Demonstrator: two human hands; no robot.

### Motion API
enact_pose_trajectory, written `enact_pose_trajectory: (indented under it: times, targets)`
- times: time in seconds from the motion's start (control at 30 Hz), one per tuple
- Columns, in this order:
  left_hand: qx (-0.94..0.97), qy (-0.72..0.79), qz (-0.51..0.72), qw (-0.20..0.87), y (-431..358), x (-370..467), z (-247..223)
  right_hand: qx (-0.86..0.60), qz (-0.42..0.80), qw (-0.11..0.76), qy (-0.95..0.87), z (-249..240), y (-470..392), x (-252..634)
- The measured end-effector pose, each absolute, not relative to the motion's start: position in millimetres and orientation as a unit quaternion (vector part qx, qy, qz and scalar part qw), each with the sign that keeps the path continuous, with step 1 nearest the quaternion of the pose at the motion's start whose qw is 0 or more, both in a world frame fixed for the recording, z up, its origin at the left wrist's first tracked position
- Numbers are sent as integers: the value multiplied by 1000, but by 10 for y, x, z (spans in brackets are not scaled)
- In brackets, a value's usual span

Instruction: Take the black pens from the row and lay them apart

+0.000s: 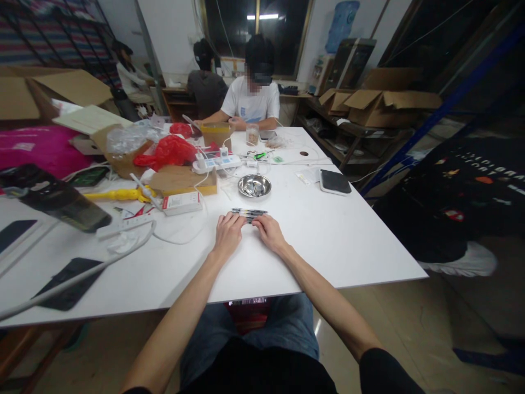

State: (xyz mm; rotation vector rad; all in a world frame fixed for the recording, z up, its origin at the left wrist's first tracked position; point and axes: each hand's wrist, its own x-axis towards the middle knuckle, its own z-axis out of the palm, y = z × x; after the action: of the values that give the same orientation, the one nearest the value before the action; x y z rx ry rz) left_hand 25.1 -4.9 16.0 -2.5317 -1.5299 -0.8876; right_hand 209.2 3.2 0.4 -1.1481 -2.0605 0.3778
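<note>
My left hand [228,232] and my right hand [268,232] lie palm down side by side on the white table [348,241]. Their fingertips rest on a small row of dark pens [249,212] lying flat in front of me. The fingers are slightly curled over the near ends of the pens, so the grip is not clear. Just beyond the pens stands a round metal bowl [255,186] with small parts inside.
A white power strip [217,162], a cardboard box [186,180], a red bag [170,150] and a yellow tool [118,194] crowd the left. Dark phones [68,282] lie near left. A black pad [335,181] sits right. A person in a white shirt [252,101] sits opposite.
</note>
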Motion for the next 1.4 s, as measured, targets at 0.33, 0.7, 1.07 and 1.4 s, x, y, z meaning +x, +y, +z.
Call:
enact_pose_trajectory:
  times: [0.33,0.7,1.07,1.4]
  targets:
    - [-804,-514,-299,5,-36,234,97,-452,90,345,-817,80,-3,1967]
    - [-817,-515,-259,-5,-16,219,93,-420,72,357,-831,42,10,1969]
    - [-814,-518,-263,-4,-2,186,114,-429,18,339,-837,52,65,1945]
    - [-813,-519,-264,-11,38,182,76,-412,19,339,-845,25,88,1949]
